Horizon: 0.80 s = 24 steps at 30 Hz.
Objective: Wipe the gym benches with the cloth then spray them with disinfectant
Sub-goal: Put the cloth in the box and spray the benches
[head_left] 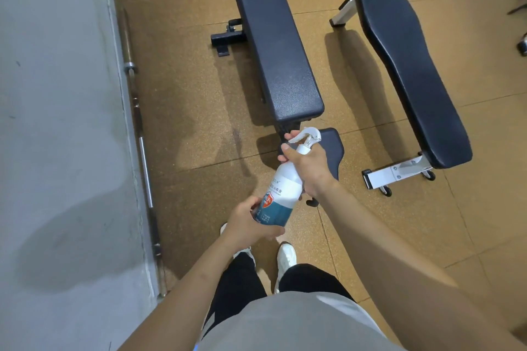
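The floor (185, 94) is brown speckled rubber tile. A grey wall (57, 94) bounds it on the person's left, and a barbell (142, 151) lies along the wall's foot. Two dark padded gym benches stand on the tile beyond the fingers. The near bench (273, 45) runs straight ahead of them, with its small seat pad (332, 145) just behind the right hand (308, 165). The second bench (410, 65), on a white wheeled frame, stands well apart to the right of the fingers.

The disinfectant spray bottle (282, 188) is held in the air, tilted, between both hands and over the floor at the foot of the near bench.
- **Right hand:** its fingers (286, 148) are closed round the bottle's neck, and one reaches up to the trigger head (309, 135). Which way the nozzle faces is hard to make out.
- **Left hand:** the left hand (251, 222) is curled under and round the bottle's base.

Assessment: the two-handed hold looks like a way to steady and aim the bottle. The lower hand takes the weight so that the upper one is free to work the trigger. No cloth is in view, so it cannot be confirmed whether the wiping is done. The pads show no clear wet sheen, which suggests spraying has not yet begun. The likely next move is to bring the nozzle over the near bench's pad and squeeze.
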Available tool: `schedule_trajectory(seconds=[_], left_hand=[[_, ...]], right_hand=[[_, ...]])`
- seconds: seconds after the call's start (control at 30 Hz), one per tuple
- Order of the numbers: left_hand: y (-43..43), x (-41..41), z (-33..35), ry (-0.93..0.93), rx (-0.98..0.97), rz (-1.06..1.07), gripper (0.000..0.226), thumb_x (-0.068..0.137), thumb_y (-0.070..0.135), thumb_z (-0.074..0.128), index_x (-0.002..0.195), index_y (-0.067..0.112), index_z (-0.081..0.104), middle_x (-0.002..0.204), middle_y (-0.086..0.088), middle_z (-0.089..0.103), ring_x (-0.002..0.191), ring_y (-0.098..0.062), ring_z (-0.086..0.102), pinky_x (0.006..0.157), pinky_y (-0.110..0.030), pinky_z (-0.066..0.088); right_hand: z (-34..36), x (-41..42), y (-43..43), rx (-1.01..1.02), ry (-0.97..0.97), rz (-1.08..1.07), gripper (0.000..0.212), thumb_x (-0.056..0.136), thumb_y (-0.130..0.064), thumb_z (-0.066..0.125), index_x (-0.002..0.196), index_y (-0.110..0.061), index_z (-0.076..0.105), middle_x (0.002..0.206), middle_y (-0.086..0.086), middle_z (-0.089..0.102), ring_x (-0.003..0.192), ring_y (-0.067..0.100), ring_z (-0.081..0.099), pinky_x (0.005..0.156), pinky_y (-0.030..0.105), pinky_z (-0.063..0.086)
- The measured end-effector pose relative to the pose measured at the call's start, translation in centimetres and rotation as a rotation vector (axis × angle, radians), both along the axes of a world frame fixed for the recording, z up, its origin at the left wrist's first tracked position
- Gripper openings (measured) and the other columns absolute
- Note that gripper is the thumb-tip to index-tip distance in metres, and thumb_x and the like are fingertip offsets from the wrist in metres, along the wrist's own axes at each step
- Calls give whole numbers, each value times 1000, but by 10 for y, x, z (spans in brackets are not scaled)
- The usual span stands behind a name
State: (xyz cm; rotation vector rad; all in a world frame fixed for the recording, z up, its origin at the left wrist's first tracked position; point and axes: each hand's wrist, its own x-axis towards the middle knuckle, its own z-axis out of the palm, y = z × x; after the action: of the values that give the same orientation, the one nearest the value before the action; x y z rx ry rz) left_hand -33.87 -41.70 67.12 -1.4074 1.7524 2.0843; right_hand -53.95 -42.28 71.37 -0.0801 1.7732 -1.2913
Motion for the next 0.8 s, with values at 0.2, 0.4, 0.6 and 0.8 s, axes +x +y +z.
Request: schedule_trajectory(seconds=[0.2,0.4,0.6,0.8], left_hand=[[46,-12,-5,5,23,36,61,63,28,97,111,25,59,109,7,69,100,-16,71,68,-18,57],[140,-56,-10,-15,-6,41,62,63,32,97,106,27,52,105,6,69,97,-11,72,67,-18,55],[249,-120,-13,-54,-39,72,73,61,41,96,118,33,52,115,13,66,104,-10,69,80,-25,61],[351,-206,11,-45,-102,-4,59,67,28,96,107,32,53,108,15,65,92,4,68,65,-11,53]], right_hand=[[-3,-11,36,53,-11,115,17,89,-12,77,99,-13,64,94,4,73,74,17,74,64,31,59],[-8,-51,114,17,-23,254,15,90,-12,76,93,-14,62,82,5,69,64,14,69,64,30,60],[-17,-111,224,-116,-20,297,28,88,-9,76,110,-22,65,112,-3,74,92,20,71,80,39,62],[-3,-202,349,-150,-44,71,15,92,-9,74,91,-14,60,74,2,67,59,13,64,63,34,57]])
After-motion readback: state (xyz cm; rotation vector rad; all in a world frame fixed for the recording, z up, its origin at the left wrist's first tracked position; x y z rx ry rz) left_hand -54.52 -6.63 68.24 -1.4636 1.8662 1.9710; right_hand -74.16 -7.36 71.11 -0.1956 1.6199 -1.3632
